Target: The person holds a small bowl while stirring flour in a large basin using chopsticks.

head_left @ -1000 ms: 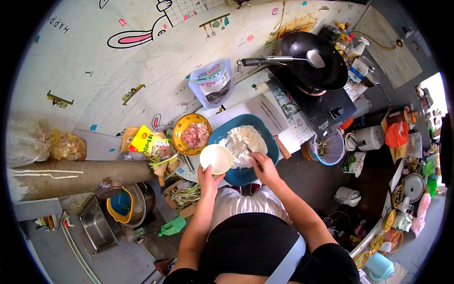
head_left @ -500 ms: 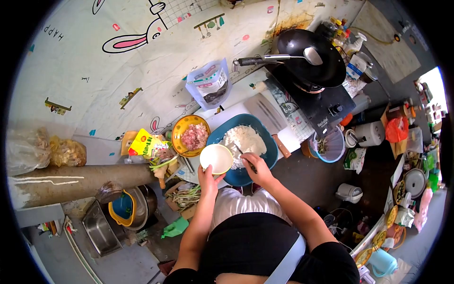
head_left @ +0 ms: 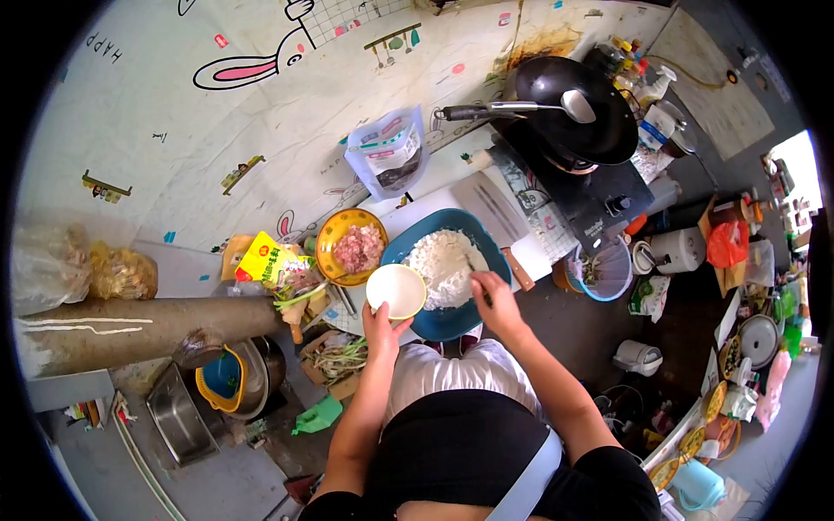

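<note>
My left hand [head_left: 380, 330] grips a small white bowl [head_left: 396, 292] with a yellowish rim, beside and partly over the left edge of a blue basin [head_left: 497, 269]. The inside of the bowl looks pale; I cannot tell whether it holds liquid. White flour [head_left: 441, 265] lies heaped in the basin. Closed fingers of my right hand [head_left: 498, 306] hold a thin utensil [head_left: 473, 260] with its tip in the flour; its exact kind is unclear. Left of the basin sits a yellow patterned bowl [head_left: 326, 258] of chopped pinkish meat [head_left: 359, 248].
Behind the basin, a cleaver [head_left: 486, 208] lies on a white cutting board [head_left: 426, 207], near a standing pouch [head_left: 388, 156]. At right, a wok [head_left: 556, 82] with a spatula [head_left: 577, 107] sits on a black stove [head_left: 591, 204]. A yellow packet [head_left: 269, 260] lies at left.
My right hand and its utensil have moved to the right across the flour, toward the basin's right side. My left hand holds the small bowl in nearly the same place.
</note>
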`<state>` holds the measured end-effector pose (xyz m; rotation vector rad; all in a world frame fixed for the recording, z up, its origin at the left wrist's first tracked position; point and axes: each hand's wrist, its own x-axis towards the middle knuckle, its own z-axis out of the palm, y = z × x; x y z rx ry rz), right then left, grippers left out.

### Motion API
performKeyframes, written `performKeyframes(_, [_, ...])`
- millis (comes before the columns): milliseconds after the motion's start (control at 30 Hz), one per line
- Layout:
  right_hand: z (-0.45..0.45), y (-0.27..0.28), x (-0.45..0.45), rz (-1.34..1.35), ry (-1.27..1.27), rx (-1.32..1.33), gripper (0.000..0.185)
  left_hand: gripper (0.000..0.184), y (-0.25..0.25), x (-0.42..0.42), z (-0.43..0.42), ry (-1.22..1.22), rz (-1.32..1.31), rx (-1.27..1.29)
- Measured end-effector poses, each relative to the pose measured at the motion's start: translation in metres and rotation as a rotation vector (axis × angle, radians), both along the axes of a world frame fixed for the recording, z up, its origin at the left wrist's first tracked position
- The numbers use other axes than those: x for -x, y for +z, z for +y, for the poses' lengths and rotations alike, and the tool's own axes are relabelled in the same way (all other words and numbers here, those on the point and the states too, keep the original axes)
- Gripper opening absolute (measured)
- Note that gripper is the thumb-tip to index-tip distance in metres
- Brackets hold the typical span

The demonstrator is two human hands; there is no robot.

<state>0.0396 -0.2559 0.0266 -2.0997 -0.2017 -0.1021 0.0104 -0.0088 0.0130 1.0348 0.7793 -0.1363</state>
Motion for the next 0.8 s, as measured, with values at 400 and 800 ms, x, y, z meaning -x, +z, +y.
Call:
performKeyframes(400, [0.003,-0.012,0.009,0.018,0.073,-0.098,0.015,0.054,-0.004,-0.006,-0.005,-0.031,0.01,-0.005])
performKeyframes(800, [0.024,0.0,0.02,0.047,0.256,-0.18,0.013,0.05,-0.001,-0.008,-0.01,-0.052,-0.015,-0.015])
